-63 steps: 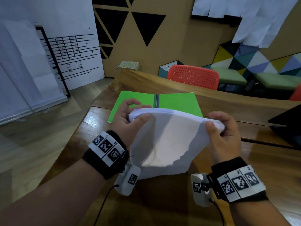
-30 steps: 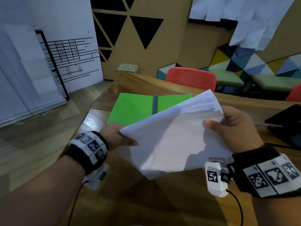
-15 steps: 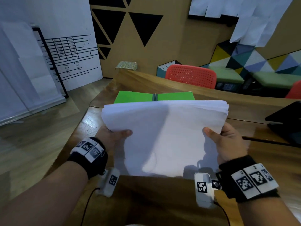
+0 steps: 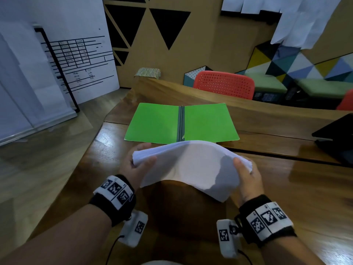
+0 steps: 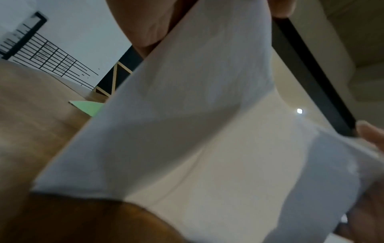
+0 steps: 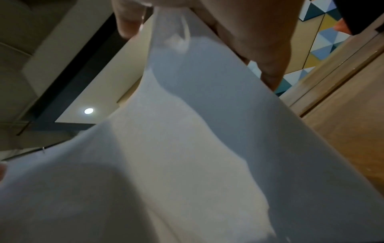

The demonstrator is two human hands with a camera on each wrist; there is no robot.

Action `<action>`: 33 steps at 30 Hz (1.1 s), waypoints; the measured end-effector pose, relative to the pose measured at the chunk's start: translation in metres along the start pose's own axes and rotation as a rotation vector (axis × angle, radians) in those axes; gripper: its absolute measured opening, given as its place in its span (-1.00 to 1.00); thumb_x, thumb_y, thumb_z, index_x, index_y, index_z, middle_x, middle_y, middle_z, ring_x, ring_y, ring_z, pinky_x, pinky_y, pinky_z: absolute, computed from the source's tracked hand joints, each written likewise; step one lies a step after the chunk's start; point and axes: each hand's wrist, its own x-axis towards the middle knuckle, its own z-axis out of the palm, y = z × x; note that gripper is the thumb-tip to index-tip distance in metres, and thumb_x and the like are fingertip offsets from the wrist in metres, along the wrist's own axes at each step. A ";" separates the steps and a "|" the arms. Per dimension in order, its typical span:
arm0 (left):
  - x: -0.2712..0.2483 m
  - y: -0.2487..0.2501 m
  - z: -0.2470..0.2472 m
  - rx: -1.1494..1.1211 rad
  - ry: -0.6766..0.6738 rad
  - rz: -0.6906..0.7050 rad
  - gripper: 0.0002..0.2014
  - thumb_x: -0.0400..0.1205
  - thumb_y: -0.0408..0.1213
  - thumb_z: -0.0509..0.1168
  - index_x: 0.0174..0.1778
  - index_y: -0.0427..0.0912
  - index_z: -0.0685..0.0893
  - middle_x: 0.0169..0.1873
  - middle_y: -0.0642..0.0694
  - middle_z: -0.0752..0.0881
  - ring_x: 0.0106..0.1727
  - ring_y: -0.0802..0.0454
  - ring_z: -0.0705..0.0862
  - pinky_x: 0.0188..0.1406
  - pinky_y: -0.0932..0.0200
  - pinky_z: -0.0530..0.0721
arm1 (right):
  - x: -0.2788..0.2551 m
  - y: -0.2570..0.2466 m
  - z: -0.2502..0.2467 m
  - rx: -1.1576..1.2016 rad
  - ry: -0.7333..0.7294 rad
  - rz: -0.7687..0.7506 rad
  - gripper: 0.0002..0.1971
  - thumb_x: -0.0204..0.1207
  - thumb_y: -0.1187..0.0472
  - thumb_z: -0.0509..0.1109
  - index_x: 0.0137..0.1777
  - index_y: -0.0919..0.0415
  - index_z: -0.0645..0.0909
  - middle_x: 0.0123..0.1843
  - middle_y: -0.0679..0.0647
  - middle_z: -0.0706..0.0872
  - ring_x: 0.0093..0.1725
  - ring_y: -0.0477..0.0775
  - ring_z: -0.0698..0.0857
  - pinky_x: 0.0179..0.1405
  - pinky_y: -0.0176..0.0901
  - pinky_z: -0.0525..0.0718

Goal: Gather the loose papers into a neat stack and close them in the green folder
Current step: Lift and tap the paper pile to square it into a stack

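A: Where is the stack of papers (image 4: 191, 165) seen?
B: Lower centre of the head view, held above the wooden table (image 4: 305, 197), bowed upward in the middle. Its far edge is seen just below the green folder (image 4: 156, 123); whether the two touch cannot be told.

A: Left hand (image 4: 133, 167)?
B: Stack's left edge is gripped, thumb on top, fingers curled underneath. In the left wrist view the sheets (image 5: 187, 131) fill the frame and a fingertip is seen at the top edge.

A: Right hand (image 4: 248, 178)?
B: Right edge is pinched the same way, thumb laid on top. In the right wrist view paper (image 6: 187, 148) is clamped between the thumb and fingers at the top of the frame.

A: Folder state?
B: Laid open flat, centre of the frame, dark spine down the middle, both covers bare.

A: Anything else noted?
B: Red chair (image 4: 223, 85) behind the table, upper right. Dark laptop (image 4: 336, 134) at the right edge.
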 end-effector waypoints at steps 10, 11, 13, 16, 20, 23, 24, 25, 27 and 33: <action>0.029 0.007 0.000 -0.182 0.072 0.013 -0.74 0.25 -0.09 0.36 -0.14 0.09 0.61 -0.07 -0.03 0.75 -0.12 0.03 0.65 -0.10 0.10 0.58 | 0.030 -0.011 -0.001 -0.024 0.059 -0.040 -0.90 0.49 0.20 0.39 -0.13 0.00 0.52 -0.14 0.02 0.58 -0.12 0.02 0.54 -0.23 -0.13 0.52; 0.032 0.006 0.000 -0.181 0.093 0.008 -0.79 0.30 -0.12 0.35 -0.15 0.09 0.62 -0.10 0.00 0.75 -0.12 0.05 0.64 -0.09 0.11 0.57 | 0.032 -0.011 -0.001 -0.033 0.062 -0.051 -0.89 0.49 0.20 0.40 -0.17 -0.01 0.53 -0.15 0.01 0.58 -0.12 0.01 0.53 -0.23 -0.12 0.51; 0.037 0.005 0.002 -0.178 0.126 -0.012 -0.87 0.44 -0.29 0.30 -0.19 0.07 0.63 -0.12 0.00 0.76 -0.11 0.09 0.64 -0.05 0.16 0.55 | 0.034 -0.012 0.000 -0.017 0.060 -0.065 -0.86 0.50 0.19 0.39 -0.24 -0.01 0.52 -0.15 -0.03 0.57 -0.09 -0.02 0.51 -0.18 -0.15 0.47; 0.042 0.007 0.004 -0.195 0.139 -0.023 -0.71 0.53 -0.55 0.18 -0.25 -0.03 0.60 -0.16 -0.02 0.74 -0.12 0.08 0.65 -0.03 0.23 0.55 | 0.042 -0.013 0.000 -0.039 0.073 -0.065 -0.84 0.48 0.22 0.39 -0.27 -0.01 0.52 -0.18 -0.05 0.58 0.01 0.03 0.50 -0.08 -0.12 0.47; 0.050 0.004 0.002 -0.213 0.162 -0.044 -0.69 0.51 -0.57 0.18 -0.30 -0.03 0.61 -0.31 0.11 0.79 -0.15 -0.02 0.66 -0.09 0.17 0.58 | 0.045 -0.015 0.000 -0.013 0.057 -0.039 -0.86 0.51 0.09 0.37 -0.26 0.00 0.52 -0.16 -0.03 0.60 -0.01 0.02 0.52 0.12 0.00 0.46; 0.052 0.001 0.000 -0.168 0.141 -0.035 -0.68 0.48 -0.58 0.20 -0.30 -0.01 0.62 -0.38 0.19 0.81 -0.16 -0.01 0.66 -0.13 0.15 0.58 | 0.048 -0.015 0.000 -0.022 0.054 -0.061 -0.82 0.54 0.20 0.36 -0.30 0.03 0.52 -0.21 -0.05 0.60 -0.01 0.01 0.53 -0.05 -0.19 0.48; 0.052 0.000 -0.001 -0.169 0.135 -0.030 -0.68 0.48 -0.58 0.21 -0.29 -0.01 0.62 -0.38 0.19 0.81 -0.16 0.00 0.66 -0.10 0.14 0.58 | 0.050 -0.013 0.000 -0.026 0.058 -0.061 -0.81 0.54 0.24 0.35 -0.30 0.04 0.53 -0.21 -0.04 0.60 0.03 0.04 0.53 -0.09 -0.22 0.48; 0.053 -0.001 -0.002 -0.175 0.136 -0.031 -0.70 0.49 -0.57 0.21 -0.28 -0.01 0.62 -0.38 0.18 0.82 -0.16 0.01 0.66 -0.09 0.12 0.58 | 0.052 -0.012 -0.002 -0.024 0.060 -0.058 -0.83 0.53 0.24 0.35 -0.29 0.03 0.54 -0.19 0.00 0.62 0.06 0.08 0.53 -0.05 -0.18 0.50; 0.053 -0.002 -0.003 -0.203 0.128 -0.040 -0.77 0.52 -0.46 0.24 -0.26 0.00 0.62 -0.35 0.13 0.81 -0.20 0.03 0.67 -0.10 0.10 0.58 | 0.052 -0.010 -0.004 0.007 0.060 -0.027 -0.91 0.49 0.09 0.39 -0.24 0.00 0.57 -0.01 0.12 0.68 0.15 0.17 0.56 0.22 0.06 0.53; 0.059 -0.004 -0.002 -0.206 0.146 -0.117 -0.81 0.49 -0.38 0.25 -0.37 -0.02 0.65 -0.49 0.15 0.81 -0.22 -0.06 0.63 -0.20 0.11 0.57 | 0.050 -0.004 0.001 0.016 0.046 -0.055 -0.84 0.33 0.00 0.53 -0.26 -0.01 0.60 -0.11 0.09 0.68 0.11 0.22 0.60 -0.01 0.02 0.58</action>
